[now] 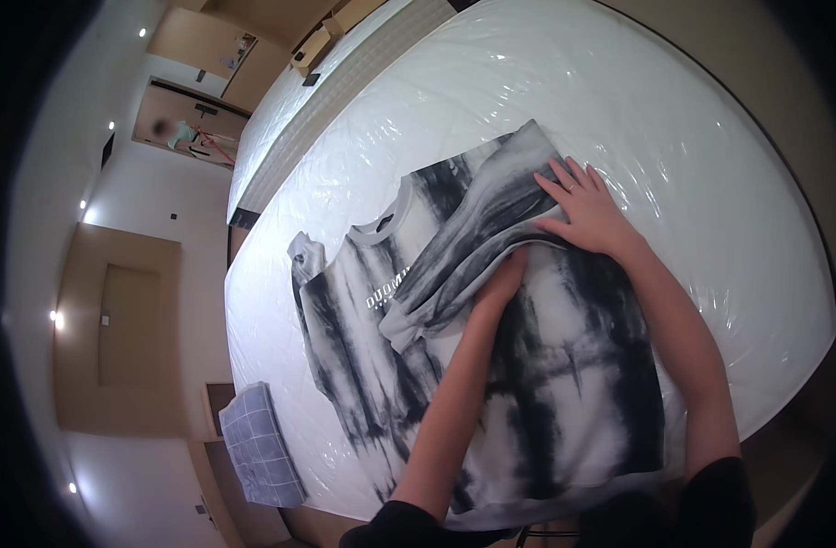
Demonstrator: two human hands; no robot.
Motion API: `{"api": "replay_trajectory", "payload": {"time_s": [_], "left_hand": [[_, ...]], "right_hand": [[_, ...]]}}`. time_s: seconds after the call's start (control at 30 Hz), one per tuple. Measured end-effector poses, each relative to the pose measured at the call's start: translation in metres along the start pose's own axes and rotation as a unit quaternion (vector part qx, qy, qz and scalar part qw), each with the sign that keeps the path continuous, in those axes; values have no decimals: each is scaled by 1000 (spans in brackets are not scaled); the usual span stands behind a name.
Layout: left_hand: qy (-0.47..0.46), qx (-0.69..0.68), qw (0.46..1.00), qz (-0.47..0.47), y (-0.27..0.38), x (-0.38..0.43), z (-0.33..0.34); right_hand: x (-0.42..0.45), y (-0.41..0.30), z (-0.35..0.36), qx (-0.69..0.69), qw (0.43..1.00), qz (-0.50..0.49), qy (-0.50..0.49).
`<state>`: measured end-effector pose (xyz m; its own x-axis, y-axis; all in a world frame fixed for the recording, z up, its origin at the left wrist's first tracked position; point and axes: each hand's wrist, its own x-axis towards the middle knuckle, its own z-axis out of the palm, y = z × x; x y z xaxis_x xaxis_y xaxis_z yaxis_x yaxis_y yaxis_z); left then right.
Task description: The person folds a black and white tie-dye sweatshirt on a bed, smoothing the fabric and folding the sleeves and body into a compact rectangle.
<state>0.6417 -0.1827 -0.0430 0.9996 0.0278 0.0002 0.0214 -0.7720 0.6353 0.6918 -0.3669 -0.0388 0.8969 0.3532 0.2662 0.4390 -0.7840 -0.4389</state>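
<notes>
A black, white and grey tie-dye sweatshirt (562, 329) lies spread on a mattress (692, 205) wrapped in clear plastic. Its chest bears printed lettering, and its grey collar points to the upper left. One sleeve (459, 226) is folded across the chest, with the cuff near the print. My right hand (586, 209), with a ring on one finger, rests with spread fingers on that sleeve near the shoulder. My left hand (503, 277) reaches under the folded sleeve; its fingers are hidden by the fabric. The other sleeve (308, 260) lies bunched at the garment's far side.
A folded grey-blue checked cloth (262, 445) lies on the mattress's lower left edge. Beyond the mattress stands a second plastic-wrapped mattress (274, 123) with a cardboard box (315, 51) near it. A person (181, 133) is by the far door.
</notes>
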Motion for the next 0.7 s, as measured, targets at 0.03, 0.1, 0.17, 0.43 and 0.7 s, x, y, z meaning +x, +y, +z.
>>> {"api": "replay_trajectory", "payload": {"time_s": [0.03, 0.1, 0.17, 0.43, 0.7], "left_hand": [[17, -162, 986, -39, -6, -24, -10], [43, -543, 838, -17, -31, -56, -26], [39, -810, 586, -7, -58, -82, -47], [145, -789, 595, -43, -84, -41, -119], [16, -852, 518, -67, -171, -50, -131]], "right_hand": [[-1, 1, -1, 11, 1000, -7, -12], [0, 4, -2, 3, 999, -27, -25], [-3, 3, 3, 1, 998, -45, -51], [0, 1, -5, 73, 996, 10, -44], [1, -1, 0, 70, 997, 2, -30]]}}
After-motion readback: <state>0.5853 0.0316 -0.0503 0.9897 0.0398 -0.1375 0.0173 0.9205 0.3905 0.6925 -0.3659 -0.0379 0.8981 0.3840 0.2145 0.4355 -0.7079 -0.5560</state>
